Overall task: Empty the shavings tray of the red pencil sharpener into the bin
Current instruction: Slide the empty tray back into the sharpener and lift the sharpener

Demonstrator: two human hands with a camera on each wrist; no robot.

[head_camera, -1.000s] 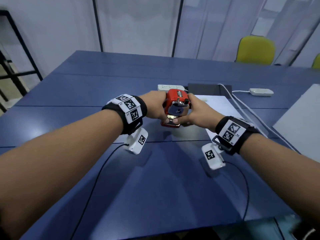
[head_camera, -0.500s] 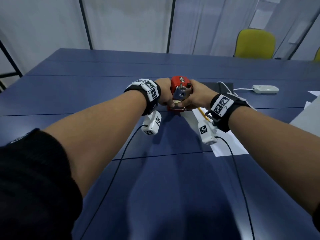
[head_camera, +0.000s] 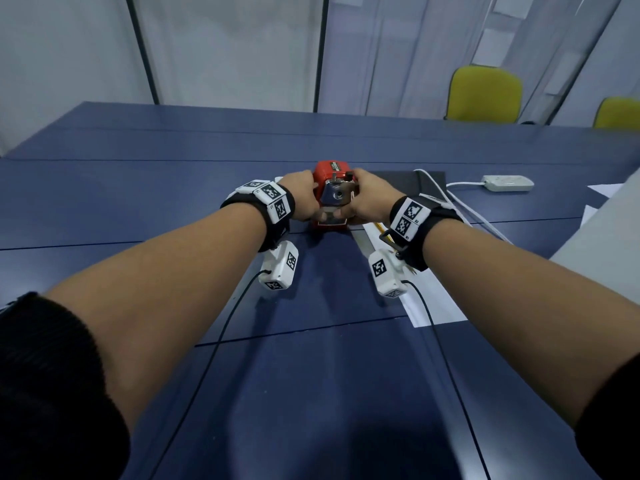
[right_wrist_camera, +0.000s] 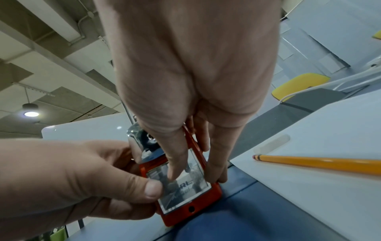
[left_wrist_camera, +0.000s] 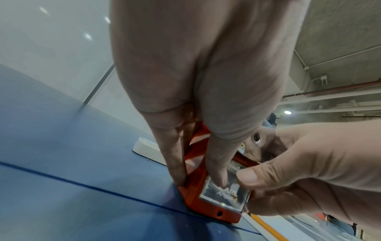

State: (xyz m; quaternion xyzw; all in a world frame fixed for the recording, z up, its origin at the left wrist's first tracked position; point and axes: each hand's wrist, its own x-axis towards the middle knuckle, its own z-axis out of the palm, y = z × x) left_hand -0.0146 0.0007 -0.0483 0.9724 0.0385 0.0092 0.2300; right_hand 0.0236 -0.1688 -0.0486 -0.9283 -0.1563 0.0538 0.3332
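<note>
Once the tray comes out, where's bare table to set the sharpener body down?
Bare blue table lies left of the red sharpener and left hand. Right of the right hand it is crowded: paper, pencil, cables.

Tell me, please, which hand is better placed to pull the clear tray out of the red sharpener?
Probably the right hand: its thumb lies on the clear tray front. The left hand grips the red sharpener body on the blue table and can brace it.
</note>
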